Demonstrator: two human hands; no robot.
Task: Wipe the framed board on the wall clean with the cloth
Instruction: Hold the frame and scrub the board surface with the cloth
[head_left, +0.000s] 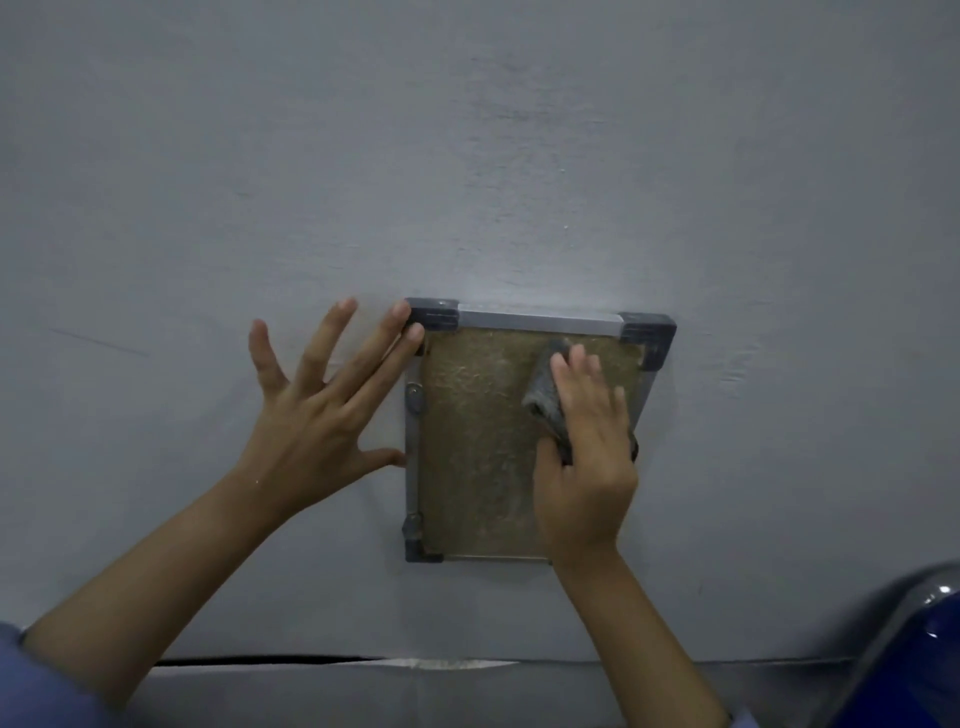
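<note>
A framed board (478, 447) hangs on a plain grey wall (467, 156). The board is brown and rough in the middle, with a thin silver frame and dark corner pieces. The right hand (584, 457) lies flat on the right side of the board, near its top right corner. Its fingers are close together and press a grey cloth (548, 397) against the brown part. The cloth is bunched up — some of it sticks out to the left of the fingers, and the rest is hidden under the hand. The left hand (317, 415) rests on the wall just left of the board. Its fingers are spread wide apart. Two fingertips touch the dark top left corner of the frame, and the thumb tip touches the frame's left edge lower down. Below the board and far to its right, a shiny dark blue thing (914, 670) sits blurry at the edge of the view — I cannot tell what it is.
</note>
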